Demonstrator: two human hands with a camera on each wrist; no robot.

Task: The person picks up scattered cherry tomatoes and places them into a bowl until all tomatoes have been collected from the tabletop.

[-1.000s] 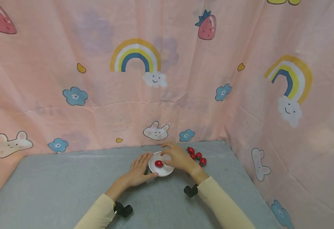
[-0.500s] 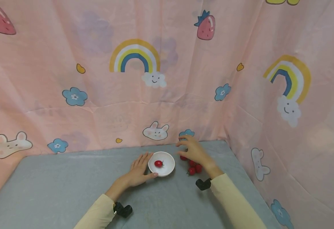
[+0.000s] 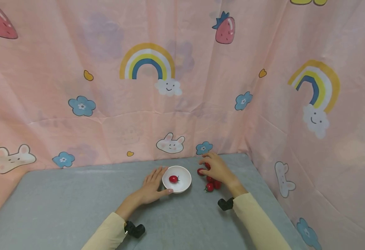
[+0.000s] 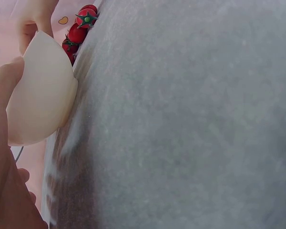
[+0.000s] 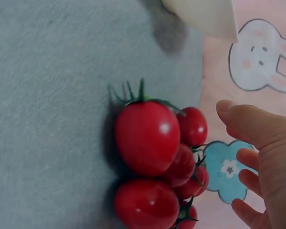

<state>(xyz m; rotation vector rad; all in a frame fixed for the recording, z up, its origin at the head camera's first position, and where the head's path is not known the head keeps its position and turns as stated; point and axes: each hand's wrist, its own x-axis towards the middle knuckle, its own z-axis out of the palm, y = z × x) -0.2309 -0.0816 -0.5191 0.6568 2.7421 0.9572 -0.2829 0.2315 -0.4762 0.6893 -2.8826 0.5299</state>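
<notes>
A small white bowl (image 3: 184, 174) stands on the table with one red cherry tomato (image 3: 173, 179) in it. My left hand (image 3: 151, 188) lies along the bowl's left side, fingers straight and thumb at the near rim. The left wrist view shows that thumb (image 4: 7, 78) against the bowl's outer wall (image 4: 43, 100). To the right, my right hand (image 3: 217, 170) hovers at a group of several cherry tomatoes (image 3: 209, 187), partly covering them. Seen from the right wrist, its thumb and fingers are spread apart beside the tomatoes (image 5: 148, 138), with nothing between them.
A grey cloth covers the table (image 3: 76, 201). Behind it hangs a pink curtain (image 3: 107, 128) printed with rainbows, flowers and rabbits, and its right part runs along the table's right edge. Each wrist carries a black camera (image 3: 134, 229).
My right hand has moved right from over the bowl to the cherry tomatoes, leaving one tomato in the bowl. The tomato group lies slightly rearranged. My left hand has stayed at the bowl.
</notes>
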